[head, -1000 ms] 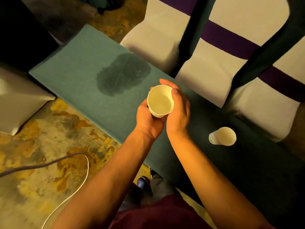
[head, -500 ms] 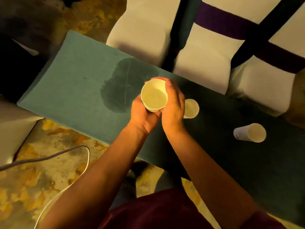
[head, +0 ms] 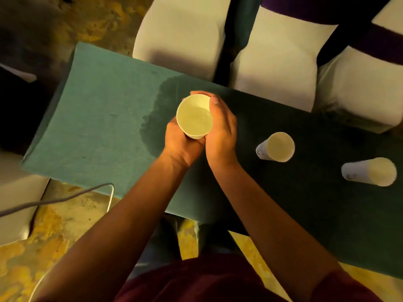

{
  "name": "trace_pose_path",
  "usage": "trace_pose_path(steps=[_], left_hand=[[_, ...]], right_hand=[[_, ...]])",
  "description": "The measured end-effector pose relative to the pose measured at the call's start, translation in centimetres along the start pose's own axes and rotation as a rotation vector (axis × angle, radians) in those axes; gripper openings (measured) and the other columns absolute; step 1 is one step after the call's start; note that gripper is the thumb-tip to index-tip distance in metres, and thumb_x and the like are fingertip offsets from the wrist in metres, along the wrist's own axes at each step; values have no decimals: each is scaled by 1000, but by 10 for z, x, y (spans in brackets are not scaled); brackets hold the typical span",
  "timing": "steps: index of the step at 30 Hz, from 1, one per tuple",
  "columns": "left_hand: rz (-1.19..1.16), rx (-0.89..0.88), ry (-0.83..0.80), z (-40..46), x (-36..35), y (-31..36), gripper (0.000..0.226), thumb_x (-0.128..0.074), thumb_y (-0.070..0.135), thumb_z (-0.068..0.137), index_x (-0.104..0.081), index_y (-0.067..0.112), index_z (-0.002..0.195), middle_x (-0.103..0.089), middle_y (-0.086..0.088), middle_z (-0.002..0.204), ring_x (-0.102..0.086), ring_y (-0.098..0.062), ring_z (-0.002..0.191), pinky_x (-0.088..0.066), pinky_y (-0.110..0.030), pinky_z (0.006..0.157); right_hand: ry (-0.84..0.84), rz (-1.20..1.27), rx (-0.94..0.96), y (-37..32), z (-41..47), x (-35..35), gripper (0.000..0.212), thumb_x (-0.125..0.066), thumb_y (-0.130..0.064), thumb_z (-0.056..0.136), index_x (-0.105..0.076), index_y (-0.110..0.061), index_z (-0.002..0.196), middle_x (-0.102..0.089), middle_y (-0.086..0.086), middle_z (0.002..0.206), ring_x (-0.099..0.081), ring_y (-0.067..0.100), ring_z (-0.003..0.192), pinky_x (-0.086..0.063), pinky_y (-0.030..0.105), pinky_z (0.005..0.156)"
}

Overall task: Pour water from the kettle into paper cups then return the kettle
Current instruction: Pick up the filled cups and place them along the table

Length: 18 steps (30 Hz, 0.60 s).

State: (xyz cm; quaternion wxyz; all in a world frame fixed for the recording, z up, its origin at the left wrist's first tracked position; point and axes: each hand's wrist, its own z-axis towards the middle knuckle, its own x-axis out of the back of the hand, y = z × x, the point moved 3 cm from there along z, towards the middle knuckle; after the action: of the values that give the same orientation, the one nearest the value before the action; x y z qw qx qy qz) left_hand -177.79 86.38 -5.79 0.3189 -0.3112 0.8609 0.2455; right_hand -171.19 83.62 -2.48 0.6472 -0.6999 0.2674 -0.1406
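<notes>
A white paper cup (head: 194,115) with water in it is held upright above the green table (head: 104,127). My left hand (head: 180,144) cups it from below and the near side. My right hand (head: 221,129) wraps its right side, fingers curled over the far rim. Two more paper cups stand on the table to the right: one (head: 277,147) near my right hand, another (head: 370,172) further right. No kettle is in view.
A dark wet patch (head: 159,110) spreads on the cloth under and left of the held cup. White-covered chairs (head: 181,38) with purple bands line the far side. A cable (head: 54,200) runs over the patterned floor at the lower left.
The view has shifted, so both standing cups now show to the right. Both hands keep hold of the cup, which stays upright over the wet patch.
</notes>
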Motion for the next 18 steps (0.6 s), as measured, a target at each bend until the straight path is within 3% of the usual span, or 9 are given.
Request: trace_pose_path(steps=[3, 7, 11, 15, 18], left_hand=[[-9, 32, -3, 14, 12, 10, 30, -47, 29, 95, -64, 6, 106, -67, -14, 98, -65, -28, 89, -57, -35, 79], [34, 83, 5, 33, 31, 26, 38, -57, 26, 73, -63, 6, 105, -65, -15, 100, -62, -29, 93, -51, -38, 88], [124, 171, 14, 52, 51, 45, 27, -46, 24, 96, -64, 6, 102, -71, -15, 91, -65, -29, 90, -55, -38, 82], [279, 139, 44, 66, 56, 61, 25, -45, 20, 101, -66, 7, 100, -70, -13, 91, -68, -27, 85, -58, -37, 77], [398, 45, 102, 75, 59, 74, 38, -50, 21, 99, -78, 13, 74, -75, -7, 74, -74, -20, 67, -60, -31, 60]], right_hand=[[10, 24, -42, 19, 6, -12, 34, -40, -19, 102, -72, -9, 103, -74, 2, 100, -70, 9, 94, -55, 23, 86], [51, -25, -47, 43, 13, -28, 38, -37, -16, 104, -70, 2, 109, -72, 8, 102, -68, 10, 96, -54, 21, 83], [113, -101, -51, 64, 16, -43, 37, -33, -9, 111, -69, -2, 113, -71, 3, 104, -67, 1, 94, -52, 14, 79], [180, -131, -39, 72, 21, -51, 36, -32, -8, 112, -67, -9, 111, -70, -5, 101, -67, -7, 88, -50, 9, 74], [208, -129, -62, 79, 23, -59, 36, -32, -9, 112, -68, -4, 114, -70, -3, 101, -67, -6, 88, -50, 9, 74]])
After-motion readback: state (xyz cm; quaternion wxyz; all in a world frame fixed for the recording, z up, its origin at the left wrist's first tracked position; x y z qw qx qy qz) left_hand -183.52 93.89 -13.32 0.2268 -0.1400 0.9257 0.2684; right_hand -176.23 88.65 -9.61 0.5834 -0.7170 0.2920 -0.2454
